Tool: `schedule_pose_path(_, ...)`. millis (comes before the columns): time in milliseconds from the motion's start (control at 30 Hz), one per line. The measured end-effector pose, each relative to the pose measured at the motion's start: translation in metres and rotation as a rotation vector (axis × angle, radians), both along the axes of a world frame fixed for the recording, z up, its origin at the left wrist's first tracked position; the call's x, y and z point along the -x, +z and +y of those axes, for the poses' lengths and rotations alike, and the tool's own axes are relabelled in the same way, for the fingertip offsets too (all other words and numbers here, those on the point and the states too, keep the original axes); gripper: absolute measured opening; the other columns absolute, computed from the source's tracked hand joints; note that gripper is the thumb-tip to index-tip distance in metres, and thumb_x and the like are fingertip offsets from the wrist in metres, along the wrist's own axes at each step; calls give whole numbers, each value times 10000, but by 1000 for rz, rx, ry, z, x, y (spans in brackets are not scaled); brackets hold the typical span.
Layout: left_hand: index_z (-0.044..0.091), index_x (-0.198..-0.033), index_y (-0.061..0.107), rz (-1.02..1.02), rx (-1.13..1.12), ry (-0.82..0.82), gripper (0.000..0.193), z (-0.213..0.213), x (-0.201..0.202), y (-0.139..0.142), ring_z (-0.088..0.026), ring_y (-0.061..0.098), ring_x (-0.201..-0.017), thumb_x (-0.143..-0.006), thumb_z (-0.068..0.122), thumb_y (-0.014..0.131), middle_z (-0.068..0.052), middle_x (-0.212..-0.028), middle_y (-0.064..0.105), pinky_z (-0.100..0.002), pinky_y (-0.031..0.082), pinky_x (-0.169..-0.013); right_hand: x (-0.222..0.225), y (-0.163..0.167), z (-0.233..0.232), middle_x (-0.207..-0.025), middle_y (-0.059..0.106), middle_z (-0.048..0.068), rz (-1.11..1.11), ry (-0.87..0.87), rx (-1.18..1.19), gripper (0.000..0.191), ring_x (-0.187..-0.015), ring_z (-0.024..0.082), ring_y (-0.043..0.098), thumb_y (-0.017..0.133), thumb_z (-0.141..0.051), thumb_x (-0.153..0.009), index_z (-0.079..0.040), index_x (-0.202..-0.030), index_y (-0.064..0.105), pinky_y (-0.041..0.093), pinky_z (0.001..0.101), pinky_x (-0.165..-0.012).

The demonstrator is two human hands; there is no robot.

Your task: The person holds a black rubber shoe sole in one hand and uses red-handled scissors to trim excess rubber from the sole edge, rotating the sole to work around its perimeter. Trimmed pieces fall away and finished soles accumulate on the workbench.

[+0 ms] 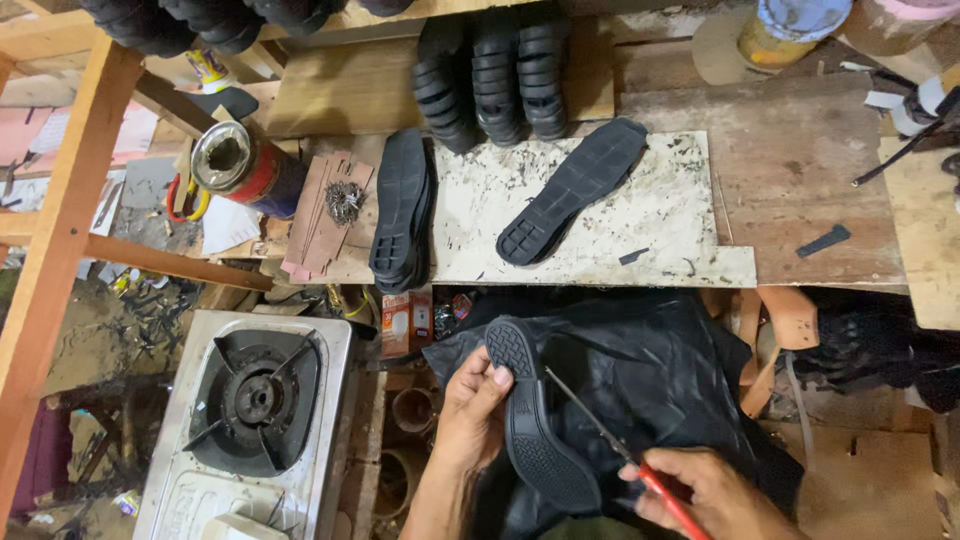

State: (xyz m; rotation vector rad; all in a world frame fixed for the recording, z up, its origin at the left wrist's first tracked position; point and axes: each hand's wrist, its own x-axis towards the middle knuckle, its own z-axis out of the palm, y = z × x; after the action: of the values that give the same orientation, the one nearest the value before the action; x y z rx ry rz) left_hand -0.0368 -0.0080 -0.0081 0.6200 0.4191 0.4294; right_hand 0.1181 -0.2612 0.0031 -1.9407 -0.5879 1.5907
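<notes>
My left hand [468, 410] grips a black rubber shoe sole [535, 420], tread side up, held over a black sheet [650, 370] on my lap. My right hand [705, 492] holds a thin metal tool with a red handle [620, 448]; its tip rests against the sole's right edge. On the workbench above lie another black sole [572, 190] on a stained white board [660, 215] and a short stack of soles [402, 210] to its left.
Several stacks of black soles [495, 80] stand at the bench's back. A red tin can [245, 165] and a pile of small nails [343, 200] sit left. A single-burner gas stove [255, 400] is at lower left, beside a wooden frame [60, 230].
</notes>
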Motion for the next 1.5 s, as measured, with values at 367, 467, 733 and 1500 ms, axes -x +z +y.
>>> schedule_pose_path(367,-19,-1281,570,-17,-35,-61,365,-29,-3,-6,-178,661,-1065,-957,105,681,-101,-1167,700,-358,537,-963,25,45,48,-899,684,98,-622,-144,-434,529,-663,266,680,926,-273,-609,-64,-1032,687,556,367,-612)
schedule_pose_path(467,-27,-1270,577,-18,-77,-63,348,-32,0,-7,-174,657,-1068,-957,90,675,-100,-1163,702,-351,526,-975,26,54,57,-945,705,94,-680,-151,-399,673,-706,285,707,953,-310,-576,-74,-1144,678,555,389,-635)
schedule_pose_path(733,-30,-1248,621,43,-237,-132,297,-31,9,-15,-138,637,-1051,-972,69,673,-70,-1138,709,-311,506,-978,21,63,58,-973,744,106,-698,-113,-382,705,-732,288,742,973,-342,-564,-68,-1146,684,585,386,-641)
schedule_pose_path(1500,15,-1310,670,161,-1099,-553,400,25,10,99,-241,704,-916,-1005,274,644,-134,-1050,714,-338,563,-803,-24,35,-23,-882,760,14,-830,135,-564,743,-705,216,719,963,-483,-542,-113,-1149,749,561,327,-611)
